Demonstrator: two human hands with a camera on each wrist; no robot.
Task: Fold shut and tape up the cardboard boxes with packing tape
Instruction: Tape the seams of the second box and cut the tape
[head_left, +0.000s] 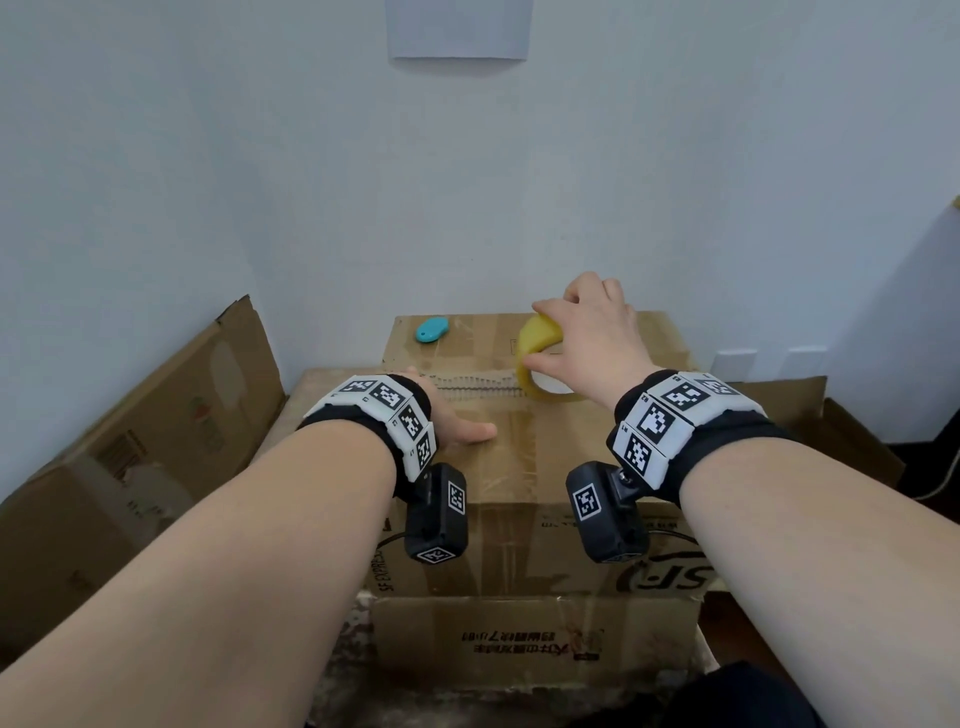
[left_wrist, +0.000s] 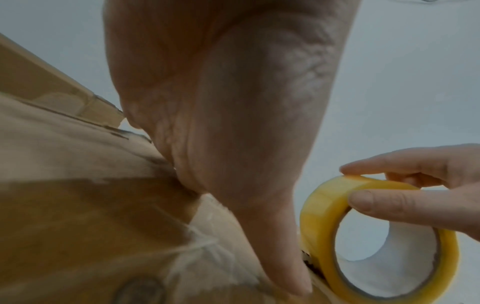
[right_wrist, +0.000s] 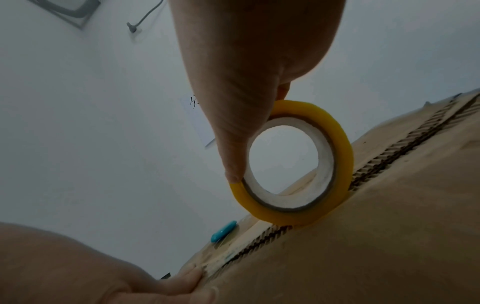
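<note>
One tape roll upright on edge

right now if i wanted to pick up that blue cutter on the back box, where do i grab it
Pinch the blue cutter across its narrow width, coming straight down from above. It is a small oval pebble shape lying flat on the far box, with free space all round it. The left hand, pressing the near flap, is the closer one.
</note>
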